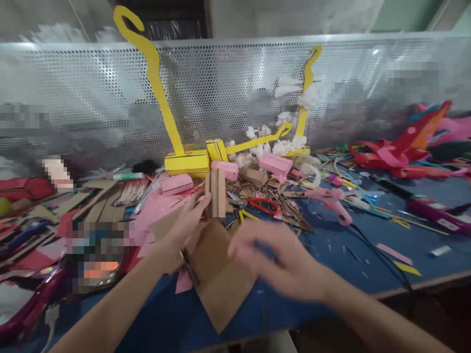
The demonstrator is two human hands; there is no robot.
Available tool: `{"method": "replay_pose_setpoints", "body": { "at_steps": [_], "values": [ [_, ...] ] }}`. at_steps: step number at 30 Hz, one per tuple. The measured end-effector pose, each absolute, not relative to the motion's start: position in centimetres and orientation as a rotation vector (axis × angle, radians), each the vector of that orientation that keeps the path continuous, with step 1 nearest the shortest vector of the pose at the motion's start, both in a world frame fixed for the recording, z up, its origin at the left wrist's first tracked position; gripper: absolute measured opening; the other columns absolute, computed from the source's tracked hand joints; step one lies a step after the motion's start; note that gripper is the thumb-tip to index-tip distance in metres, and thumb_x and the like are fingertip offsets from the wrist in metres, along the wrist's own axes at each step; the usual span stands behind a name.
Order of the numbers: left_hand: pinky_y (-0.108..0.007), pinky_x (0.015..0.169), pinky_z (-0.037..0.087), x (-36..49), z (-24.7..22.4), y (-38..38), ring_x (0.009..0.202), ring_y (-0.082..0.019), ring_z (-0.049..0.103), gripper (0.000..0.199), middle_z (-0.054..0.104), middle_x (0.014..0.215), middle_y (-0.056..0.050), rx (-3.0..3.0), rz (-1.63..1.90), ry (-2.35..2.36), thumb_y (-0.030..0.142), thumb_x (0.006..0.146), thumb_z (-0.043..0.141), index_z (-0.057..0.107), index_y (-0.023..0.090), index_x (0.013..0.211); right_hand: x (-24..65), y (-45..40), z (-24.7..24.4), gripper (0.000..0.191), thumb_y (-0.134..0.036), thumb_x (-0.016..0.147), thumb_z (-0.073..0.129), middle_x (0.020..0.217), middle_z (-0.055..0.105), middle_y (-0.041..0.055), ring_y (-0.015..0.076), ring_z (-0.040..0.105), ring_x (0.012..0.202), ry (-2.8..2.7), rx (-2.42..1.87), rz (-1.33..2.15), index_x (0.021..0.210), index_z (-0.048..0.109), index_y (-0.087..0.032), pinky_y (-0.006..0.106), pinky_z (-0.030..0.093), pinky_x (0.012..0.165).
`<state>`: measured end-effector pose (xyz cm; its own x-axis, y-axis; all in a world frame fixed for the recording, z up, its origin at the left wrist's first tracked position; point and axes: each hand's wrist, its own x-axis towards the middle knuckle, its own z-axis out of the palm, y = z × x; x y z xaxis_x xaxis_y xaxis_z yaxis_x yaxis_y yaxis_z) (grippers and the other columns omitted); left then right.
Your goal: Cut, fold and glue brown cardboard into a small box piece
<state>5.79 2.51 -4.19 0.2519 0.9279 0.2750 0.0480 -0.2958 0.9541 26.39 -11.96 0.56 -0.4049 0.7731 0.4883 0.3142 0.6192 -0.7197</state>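
My left hand [191, 223] has its fingers against the left side of a small upright block of folded cardboard [218, 193] and grips it near its lower end. My right hand [275, 255] is smeared by motion above the right part of a brown cardboard sheet [224, 289]; its fingers look bent, and I cannot make out anything in them. The sheet lies with one corner toward the table's front edge. A dark, thin pen-like object [190, 267] rests on its left part, just below my left hand.
Behind my hands stand yellow hook-shaped pieces [160, 93] on box bases. Red-handled scissors [263, 205] lie among cardboard scraps. A pink glue gun [331, 203] with a black cord lies to the right. Pink paper [147, 220] and pencils crowd the left. A perforated metal panel [221, 88] closes the back.
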Motion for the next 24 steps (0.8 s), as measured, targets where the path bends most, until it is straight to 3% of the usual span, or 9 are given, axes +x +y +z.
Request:
{"method": "replay_pose_setpoints", "body": {
  "at_steps": [3,7,13,18,24],
  "values": [
    [-0.037,0.083,0.061,7.2,-4.4,2.6,0.117,-0.029,0.067,0.054,0.067,0.135,-0.007,1.375,1.166,0.961,0.060,0.090,0.060,0.057,0.029,0.134,26.5,-5.2,0.6,0.017,-0.038,0.098,0.057,0.078,0.063,0.0017,0.0186,0.058,0.071,-1.411,-0.972,0.507,0.092,0.065,-0.025,0.030,0.048,0.065],
    [-0.038,0.094,0.058,7.0,-4.9,1.8,0.127,-0.030,0.061,0.059,0.065,0.138,-0.007,1.313,1.112,0.964,0.058,0.087,0.067,0.054,0.028,0.136,26.3,-1.2,-2.6,0.017,-0.038,0.099,0.055,0.078,0.057,0.0009,0.0164,0.051,0.064,-1.409,-0.980,0.578,0.094,0.062,-0.023,0.028,0.044,0.060],
    [-0.042,0.108,0.049,6.4,-4.8,0.7,0.129,-0.029,0.061,0.054,0.065,0.138,-0.006,1.302,1.059,0.830,0.053,0.089,0.066,0.056,0.031,0.137,26.3,-2.4,-4.2,0.021,-0.045,0.100,0.054,0.085,0.058,0.0019,0.0171,0.053,0.071,-1.459,-1.024,0.834,0.099,0.060,-0.024,0.027,0.045,0.063],
    [-0.039,0.115,0.041,6.7,-4.1,0.3,0.134,-0.028,0.056,0.053,0.064,0.140,-0.008,1.179,1.082,0.843,0.051,0.089,0.069,0.059,0.025,0.133,26.0,-1.7,-4.2,0.037,-0.047,0.103,0.048,0.067,0.048,-0.0025,0.0140,0.045,0.061,-1.466,-1.118,0.745,0.080,0.058,-0.020,0.026,0.036,0.058],
    [-0.036,0.107,0.047,6.9,-4.3,0.1,0.130,-0.027,0.058,0.054,0.065,0.138,-0.008,1.129,1.055,0.797,0.049,0.089,0.071,0.058,0.025,0.134,26.9,-1.3,-4.4,0.055,-0.054,0.102,0.046,0.052,0.042,-0.0041,0.0115,0.039,0.050,-1.406,-1.135,0.688,0.059,0.051,-0.020,0.027,0.030,0.052]
  ]
}}
